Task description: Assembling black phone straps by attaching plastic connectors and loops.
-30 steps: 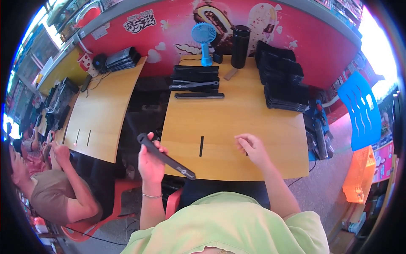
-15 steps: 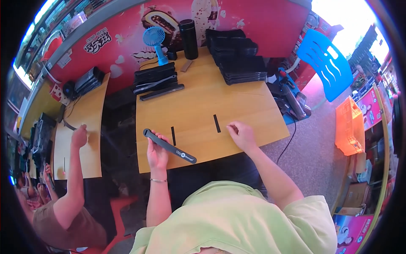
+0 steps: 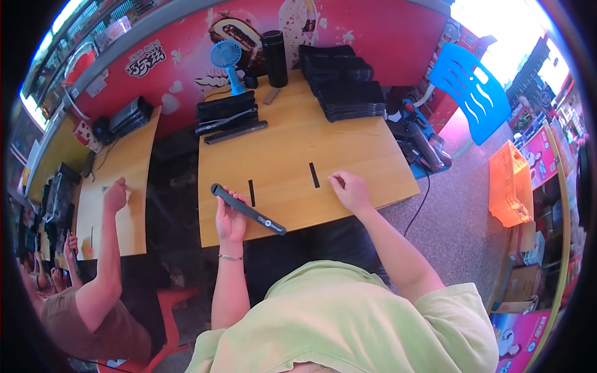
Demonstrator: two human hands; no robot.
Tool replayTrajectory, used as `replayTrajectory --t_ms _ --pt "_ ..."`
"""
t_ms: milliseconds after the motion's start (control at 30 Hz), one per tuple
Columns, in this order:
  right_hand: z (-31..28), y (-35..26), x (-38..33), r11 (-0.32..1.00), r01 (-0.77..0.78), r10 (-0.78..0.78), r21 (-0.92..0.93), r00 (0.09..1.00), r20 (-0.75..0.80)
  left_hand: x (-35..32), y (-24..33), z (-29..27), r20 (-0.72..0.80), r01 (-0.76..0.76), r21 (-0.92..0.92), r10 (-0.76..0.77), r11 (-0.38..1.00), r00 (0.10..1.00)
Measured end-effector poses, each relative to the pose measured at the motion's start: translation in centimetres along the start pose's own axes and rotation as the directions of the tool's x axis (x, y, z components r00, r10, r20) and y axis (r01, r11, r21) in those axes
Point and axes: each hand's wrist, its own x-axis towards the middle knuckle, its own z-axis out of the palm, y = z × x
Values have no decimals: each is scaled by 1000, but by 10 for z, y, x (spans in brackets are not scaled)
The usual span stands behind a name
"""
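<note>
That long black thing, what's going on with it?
A person in a green top holds the long black piece in the left hand, slanted near the front edge of the table. The right hand has its fingers curled; I can't tell whether it pinches anything small. A similar dark piece lies toward the back left, and black stacks sit at the back right.

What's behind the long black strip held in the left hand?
The left hand and light-brown tabletop show past the edges of the long black strip; the parts of them directly behind it are covered.
</note>
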Motion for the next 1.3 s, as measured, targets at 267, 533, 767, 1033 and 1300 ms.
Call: replayTrajectory --t_ms 267,533,767,1033,1300 --pt "2 6 0 1000 2 -2 20 1000 -19 -2 -1 0 7 -7 26 7 1000 1000" --pt "1 3 -3 999 26 -25 19 999 -30 -2 1 -3 16 -26 63 25 998 1000" --pt "1 6 -3 998 21 -19 61 999 -32 -3 0 0 10 -28 57 27 998 1000" --pt "-1 6 1 994 33 -32 104 999 -11 -1 -3 3 -13 -33 63 33 997 999" --pt "-4 13 12 918 -214 176 334 974 140 -3 -6 13 -97 -41 92 50 995 994"
